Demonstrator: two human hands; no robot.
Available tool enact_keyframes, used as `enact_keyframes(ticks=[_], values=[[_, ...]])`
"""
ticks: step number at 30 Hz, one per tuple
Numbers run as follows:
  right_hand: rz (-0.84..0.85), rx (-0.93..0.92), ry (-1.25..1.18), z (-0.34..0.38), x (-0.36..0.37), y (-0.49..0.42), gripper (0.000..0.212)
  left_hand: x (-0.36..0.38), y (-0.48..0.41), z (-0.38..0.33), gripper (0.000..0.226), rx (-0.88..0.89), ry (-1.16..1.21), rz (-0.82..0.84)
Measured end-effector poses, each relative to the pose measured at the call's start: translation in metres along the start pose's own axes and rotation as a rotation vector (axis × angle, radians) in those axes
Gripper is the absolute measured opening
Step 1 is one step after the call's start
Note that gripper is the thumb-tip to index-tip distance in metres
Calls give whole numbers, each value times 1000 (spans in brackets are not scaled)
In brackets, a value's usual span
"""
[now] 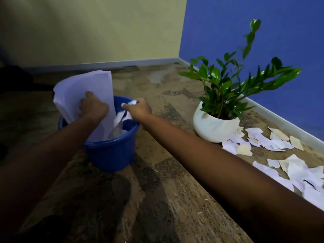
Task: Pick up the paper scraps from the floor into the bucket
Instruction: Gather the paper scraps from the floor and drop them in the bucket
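Both hands (pixel 93 106) (pixel 138 109) (gripping paper (pixel 84 90)) over bucket (pixel 112 151).

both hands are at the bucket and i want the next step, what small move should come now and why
Probably open the right hand: its scraps already hang over the blue bucket, so they should drop in.

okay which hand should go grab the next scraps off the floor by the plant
Probably the right hand: the floor scraps lie on its side, by the plant pot. The left hand grips large sheets over the bucket.
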State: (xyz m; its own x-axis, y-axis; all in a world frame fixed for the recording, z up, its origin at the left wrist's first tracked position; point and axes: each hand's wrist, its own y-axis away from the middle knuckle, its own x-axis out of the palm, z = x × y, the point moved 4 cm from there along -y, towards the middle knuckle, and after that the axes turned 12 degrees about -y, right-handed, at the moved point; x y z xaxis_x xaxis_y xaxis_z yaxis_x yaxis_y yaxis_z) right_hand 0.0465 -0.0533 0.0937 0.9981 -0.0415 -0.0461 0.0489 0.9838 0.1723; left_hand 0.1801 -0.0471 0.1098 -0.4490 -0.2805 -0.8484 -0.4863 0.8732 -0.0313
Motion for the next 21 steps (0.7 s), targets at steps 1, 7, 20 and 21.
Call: enact_keyframes(ticks=[1, 7, 20, 21], values=[[49, -18, 58, -1, 3, 2, 54, 0, 2, -1, 55, 30, 17, -28], [60, -232, 184, -10, -38, 15, 28, 20, 39, -29, 45, 462, -94, -174], [-82, 70, 625, -153, -228, 78, 21, 187, 200, -55, 31, 1233, -569, 419], [-81, 78, 664, -162, -234, 86, 23, 197, 211, -53, 31, 1248, -603, 483]])
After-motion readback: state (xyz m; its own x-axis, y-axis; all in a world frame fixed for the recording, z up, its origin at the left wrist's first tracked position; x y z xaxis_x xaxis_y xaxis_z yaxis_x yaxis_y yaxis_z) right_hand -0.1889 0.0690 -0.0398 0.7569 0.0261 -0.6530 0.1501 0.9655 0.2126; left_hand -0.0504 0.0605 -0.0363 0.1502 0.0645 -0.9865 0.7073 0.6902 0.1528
